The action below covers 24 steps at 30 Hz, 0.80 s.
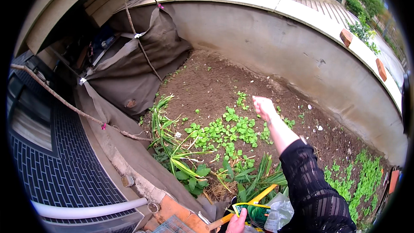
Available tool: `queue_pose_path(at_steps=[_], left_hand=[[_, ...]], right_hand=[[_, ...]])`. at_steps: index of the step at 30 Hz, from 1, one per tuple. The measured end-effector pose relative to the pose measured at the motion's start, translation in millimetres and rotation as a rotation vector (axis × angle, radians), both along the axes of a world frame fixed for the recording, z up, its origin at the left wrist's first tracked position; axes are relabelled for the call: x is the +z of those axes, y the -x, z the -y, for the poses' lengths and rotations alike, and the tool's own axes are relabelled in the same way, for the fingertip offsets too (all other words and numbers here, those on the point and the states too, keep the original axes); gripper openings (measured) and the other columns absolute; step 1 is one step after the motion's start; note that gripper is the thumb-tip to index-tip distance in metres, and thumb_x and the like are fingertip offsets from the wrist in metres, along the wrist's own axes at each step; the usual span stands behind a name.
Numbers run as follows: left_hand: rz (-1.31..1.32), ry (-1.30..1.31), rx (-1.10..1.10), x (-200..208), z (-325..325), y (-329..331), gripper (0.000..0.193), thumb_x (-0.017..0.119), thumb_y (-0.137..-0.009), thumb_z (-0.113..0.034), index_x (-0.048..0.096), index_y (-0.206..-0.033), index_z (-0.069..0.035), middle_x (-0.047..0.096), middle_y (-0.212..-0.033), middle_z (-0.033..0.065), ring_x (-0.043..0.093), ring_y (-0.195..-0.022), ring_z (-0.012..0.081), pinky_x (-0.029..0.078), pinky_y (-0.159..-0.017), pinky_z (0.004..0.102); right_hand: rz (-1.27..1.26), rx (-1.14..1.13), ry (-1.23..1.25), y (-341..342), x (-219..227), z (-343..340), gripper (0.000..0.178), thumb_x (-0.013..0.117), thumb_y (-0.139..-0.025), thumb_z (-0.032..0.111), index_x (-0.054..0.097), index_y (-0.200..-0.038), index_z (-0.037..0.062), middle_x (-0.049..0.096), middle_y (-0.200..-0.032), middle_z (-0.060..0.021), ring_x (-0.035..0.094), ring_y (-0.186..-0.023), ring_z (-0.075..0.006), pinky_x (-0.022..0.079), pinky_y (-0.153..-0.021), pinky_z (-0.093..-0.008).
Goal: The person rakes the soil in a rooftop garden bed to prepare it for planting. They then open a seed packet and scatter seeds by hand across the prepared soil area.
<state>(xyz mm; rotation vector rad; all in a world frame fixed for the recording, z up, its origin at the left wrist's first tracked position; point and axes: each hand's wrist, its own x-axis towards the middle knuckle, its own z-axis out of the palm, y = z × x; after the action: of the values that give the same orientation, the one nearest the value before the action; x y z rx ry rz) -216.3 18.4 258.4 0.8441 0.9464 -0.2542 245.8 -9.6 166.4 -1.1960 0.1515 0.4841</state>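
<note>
My right hand [264, 108] reaches out over the garden bed, the arm in a sheer black sleeve. Its fingers are curled together; anything inside them is hidden. Below it spread low bright green seedlings [233, 131] in brown soil [202, 82]. At the lower edge, my left hand [237, 223] grips a green packet with yellow edges [258, 214]. Clear crumpled plastic [280, 212] shows beside the packet. A yellow-brown pole [261, 195] slants behind the packet, its lower end passing close to my left hand.
A concrete wall [276, 39] curves around the far and right sides, with bricks [346, 37] on top. Brown cloth [133, 73] hangs from sticks at the left. Long-leaved plants [181, 159] border the near bed. A white pipe [90, 210] runs along the tiled wall [56, 164].
</note>
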Motion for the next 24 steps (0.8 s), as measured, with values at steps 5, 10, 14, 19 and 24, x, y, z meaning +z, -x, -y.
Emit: queue_pose_path(at_steps=[5,10,14,19,24], left_hand=[[0.067,-0.031,-0.039,-29.4,3.8,16.8,0.025,0.049,-0.091,-0.027,0.056,-0.099,-0.004,0.051,-0.080,-0.0041,0.043,-0.071,0.0048,0.036,-0.060,0.0189],[0.075,0.003,-0.064,-29.3,0.9,11.8,0.025,0.048,-0.091,-0.029,0.056,-0.096,-0.005,0.051,-0.079,-0.0043,0.043,-0.068,0.0041,0.036,-0.057,0.0180],[0.059,-0.021,-0.067,-27.7,-4.8,7.0,0.026,0.046,-0.092,-0.029,0.056,-0.096,-0.006,0.053,-0.082,-0.0039,0.045,-0.069,0.0037,0.038,-0.059,0.0181],[0.099,-0.040,-0.084,-41.9,1.3,6.0,0.030,0.043,-0.093,-0.030,0.054,-0.102,-0.003,0.056,-0.087,-0.0012,0.050,-0.077,0.0074,0.041,-0.067,0.0220],[-0.004,-0.117,-0.045,-4.3,-11.0,-22.5,0.044,0.040,-0.092,-0.039,0.056,-0.101,0.001,0.058,-0.090,0.0040,0.051,-0.081,0.0135,0.042,-0.073,0.0276]], right_hand=[[-0.367,0.132,0.165,111.5,-49.3,36.5,0.017,0.044,-0.089,0.010,0.057,-0.091,-0.0010,0.051,-0.058,0.0001,0.041,-0.041,-0.0068,0.034,-0.034,-0.0182],[-0.498,0.251,0.170,167.3,-76.9,58.5,0.015,0.048,-0.088,0.010,0.057,-0.091,-0.0010,0.050,-0.060,0.0018,0.040,-0.045,-0.0057,0.031,-0.036,-0.0186],[-0.344,0.466,0.517,140.7,-47.0,10.3,0.017,0.049,-0.085,0.011,0.060,-0.073,0.0059,0.051,-0.052,0.0006,0.045,-0.044,-0.0060,0.034,-0.038,-0.0207],[0.238,0.060,-0.134,-32.9,69.0,-100.1,0.033,0.042,-0.089,0.008,0.043,-0.120,-0.0032,0.060,-0.072,-0.0074,0.048,-0.049,-0.0099,0.041,-0.044,-0.0228],[0.315,0.000,-0.011,-58.4,75.3,-119.4,0.019,0.051,-0.086,0.012,0.058,-0.097,-0.0017,0.056,-0.065,-0.0027,0.044,-0.046,-0.0057,0.036,-0.041,-0.0188]])
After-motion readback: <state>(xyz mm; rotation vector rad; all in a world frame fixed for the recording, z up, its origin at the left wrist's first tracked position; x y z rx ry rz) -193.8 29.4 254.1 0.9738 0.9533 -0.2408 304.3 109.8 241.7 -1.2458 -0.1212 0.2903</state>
